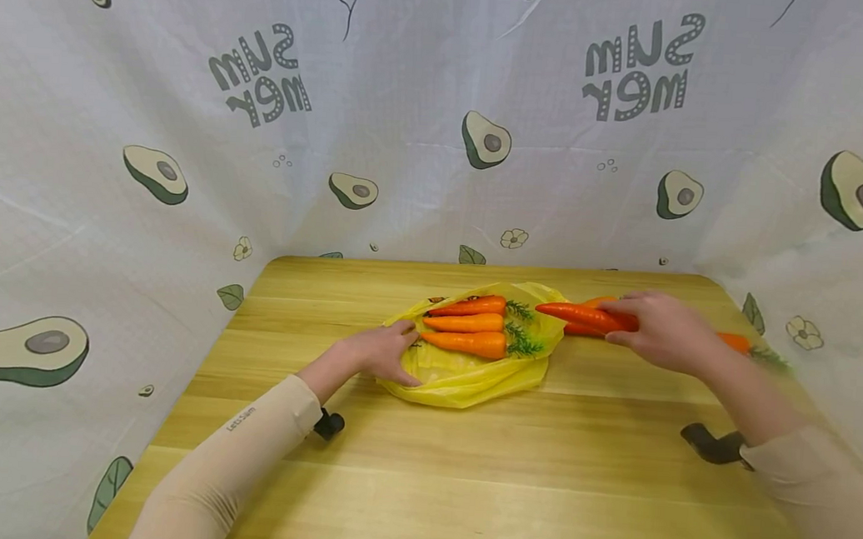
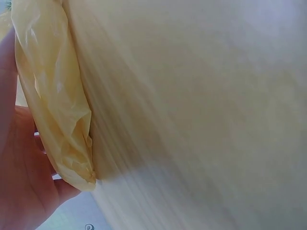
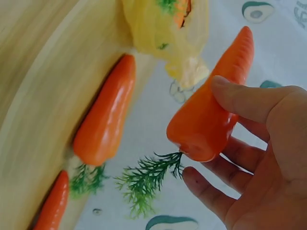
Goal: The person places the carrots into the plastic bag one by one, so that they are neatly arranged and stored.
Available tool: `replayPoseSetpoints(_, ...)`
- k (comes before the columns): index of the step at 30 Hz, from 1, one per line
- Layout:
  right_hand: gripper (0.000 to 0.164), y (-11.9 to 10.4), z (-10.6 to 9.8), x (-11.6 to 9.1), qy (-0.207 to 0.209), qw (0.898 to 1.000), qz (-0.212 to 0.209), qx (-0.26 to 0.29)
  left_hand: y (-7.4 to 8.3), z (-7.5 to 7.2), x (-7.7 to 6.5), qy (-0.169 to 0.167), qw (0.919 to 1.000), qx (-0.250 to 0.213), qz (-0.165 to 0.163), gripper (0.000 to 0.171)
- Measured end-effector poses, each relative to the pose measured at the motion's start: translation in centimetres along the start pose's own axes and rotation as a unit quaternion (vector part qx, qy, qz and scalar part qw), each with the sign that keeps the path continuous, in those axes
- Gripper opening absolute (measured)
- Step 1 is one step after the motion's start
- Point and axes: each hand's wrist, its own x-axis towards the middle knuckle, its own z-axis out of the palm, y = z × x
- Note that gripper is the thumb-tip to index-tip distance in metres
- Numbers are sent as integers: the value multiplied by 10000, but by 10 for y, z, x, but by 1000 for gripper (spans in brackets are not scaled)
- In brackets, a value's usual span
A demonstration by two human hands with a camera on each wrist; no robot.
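Observation:
A crinkled yellow plastic bag (image 1: 468, 387) lies on the table, with three orange carrots (image 1: 464, 343) side by side on it, their green tops to the right. My left hand (image 1: 384, 351) holds the bag at its left edge; in the left wrist view some fingers are hidden behind the plastic (image 2: 53, 96). Past the bag's right side, my right hand (image 1: 664, 327) grips a carrot (image 1: 582, 315) between thumb and fingers, its tip pointing left toward the bag. In the right wrist view this carrot (image 3: 206, 115) shows its leafy green top (image 3: 144, 179).
More carrots lie to the right: one on the table (image 3: 108, 115) under the right hand and another (image 1: 734, 342) beyond it near the right edge. A white cloth (image 1: 415, 68) printed with avocados hangs around the wooden table (image 1: 476, 490).

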Motion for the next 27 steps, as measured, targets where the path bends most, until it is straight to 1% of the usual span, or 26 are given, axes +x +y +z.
replayPoseSetpoints(6, 50, -17, 0, 10, 85, 9995, -277, 112, 0, 1, 0, 13, 9999, 168, -28, 104)
replayPoseSetpoints(12, 47, -33, 4, 20, 157, 9984, -474, 273, 3, 0, -2, 24, 9998, 209, -45, 102)
replayPoseSetpoints(22, 44, -54, 8, 34, -5, 9967, -706, 392, 5, 1, -3, 92, 9994, 317, -65, 100)
replayPoseSetpoints(27, 42, -63, 14, 42, -19, 9951, -920, 355, 4, 1, -2, 101, 9994, 326, -73, 101)
